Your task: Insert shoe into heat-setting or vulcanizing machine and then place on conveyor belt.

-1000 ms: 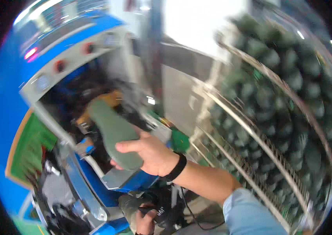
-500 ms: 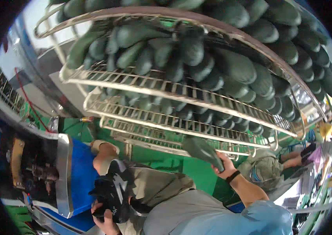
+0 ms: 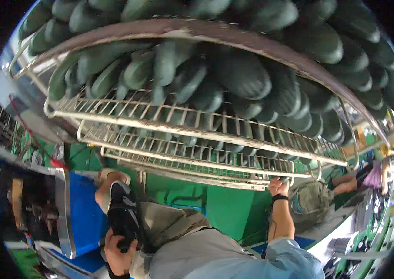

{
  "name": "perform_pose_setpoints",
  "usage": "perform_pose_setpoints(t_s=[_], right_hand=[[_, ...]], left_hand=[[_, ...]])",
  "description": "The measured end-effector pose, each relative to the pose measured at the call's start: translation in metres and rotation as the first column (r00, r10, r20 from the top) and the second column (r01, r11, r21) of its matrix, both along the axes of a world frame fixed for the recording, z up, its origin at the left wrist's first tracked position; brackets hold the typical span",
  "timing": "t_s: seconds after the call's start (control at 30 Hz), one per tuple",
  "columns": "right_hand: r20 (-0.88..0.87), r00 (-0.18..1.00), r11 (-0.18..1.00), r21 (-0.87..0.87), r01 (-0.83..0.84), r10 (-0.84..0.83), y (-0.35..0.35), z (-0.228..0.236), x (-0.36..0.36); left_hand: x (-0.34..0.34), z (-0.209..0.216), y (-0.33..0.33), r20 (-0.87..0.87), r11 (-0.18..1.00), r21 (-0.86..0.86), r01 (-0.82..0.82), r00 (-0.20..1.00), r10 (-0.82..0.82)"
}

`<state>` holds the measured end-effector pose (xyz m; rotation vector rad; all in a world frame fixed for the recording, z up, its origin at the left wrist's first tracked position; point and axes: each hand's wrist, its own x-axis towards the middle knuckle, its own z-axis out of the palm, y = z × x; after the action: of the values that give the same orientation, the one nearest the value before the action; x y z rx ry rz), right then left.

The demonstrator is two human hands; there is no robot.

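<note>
At the far left, a blue machine (image 3: 85, 209) stands close beside the wearer's leg (image 3: 101, 194). Just to its right, the left hand (image 3: 120, 253) is low in view, its fingers curled around a black shoe (image 3: 123, 218) that lies along the leg. That single hold looks like the shoe's main support, so a loosened grip or a shift of the leg could let it slide to the green floor (image 3: 225, 209) or knock against the machine. Across the middle and top spans a wire rack (image 3: 173, 29), packed with dark green, foot-shaped forms (image 3: 243, 76). They lean on one another at uneven angles, so a bump to the rack might set several tumbling. Toward the right, the right hand (image 3: 278, 186) is at the rack's lower right end, fingers bent. A small dark green patch shows beside them, but whether they grasp a form cannot be told; if they do, striking the wire edge could jar it loose or scrape the knuckles. Just beyond is a drab bag (image 3: 311, 200), which a foot might catch. Farther right are people (image 3: 374, 179), small and blurred.
</note>
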<state>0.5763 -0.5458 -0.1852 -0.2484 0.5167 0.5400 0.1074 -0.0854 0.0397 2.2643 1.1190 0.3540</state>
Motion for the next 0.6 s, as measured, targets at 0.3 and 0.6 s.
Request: perform_pose_setpoints(t_s=[0.3, 0.6], right_hand=[[0.138, 0.99, 0.534, -0.837, 0.117, -0.001, 0.021, -0.025, 0.056], [-0.149, -0.058, -0.151, -0.988, -0.017, 0.987, 0.328, -0.019, -0.002]], left_hand=[[-0.217, 0.0, -0.061, 0.626, 0.8, -0.38, -0.465, 0.507, 0.592], [-0.36, 0.06, -0.061, -0.208, 0.407, 0.514, -0.755, 0.351, 0.913]])
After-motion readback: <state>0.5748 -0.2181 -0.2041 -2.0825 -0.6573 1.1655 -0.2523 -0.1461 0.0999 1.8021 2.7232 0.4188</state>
